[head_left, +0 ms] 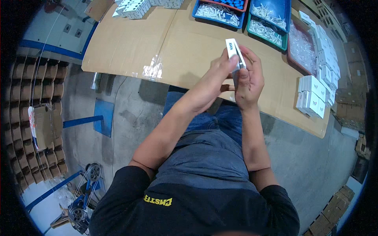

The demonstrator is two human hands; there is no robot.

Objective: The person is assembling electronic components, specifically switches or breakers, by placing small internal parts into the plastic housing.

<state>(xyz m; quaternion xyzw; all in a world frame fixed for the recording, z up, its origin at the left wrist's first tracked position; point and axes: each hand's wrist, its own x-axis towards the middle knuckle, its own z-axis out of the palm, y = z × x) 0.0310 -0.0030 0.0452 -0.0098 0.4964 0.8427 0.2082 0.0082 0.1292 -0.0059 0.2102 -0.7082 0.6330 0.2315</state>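
Note:
Above the near edge of the cardboard-covered table I hold a small white box with dark print, tilted up between both hands. My left hand is closed on its left side, the thumb pressed on the printed face. My right hand closes round the right side, with its thumb near the lower end. A narrow dark gap runs along the box between its printed panel and the side by my right fingers. What lies inside the box is hidden.
Beyond my hands stand a blue tray and a green tray of small white pieces. A red tray holds clear plastic bags. White boxes are stacked at the right edge, with more white boxes at the far left.

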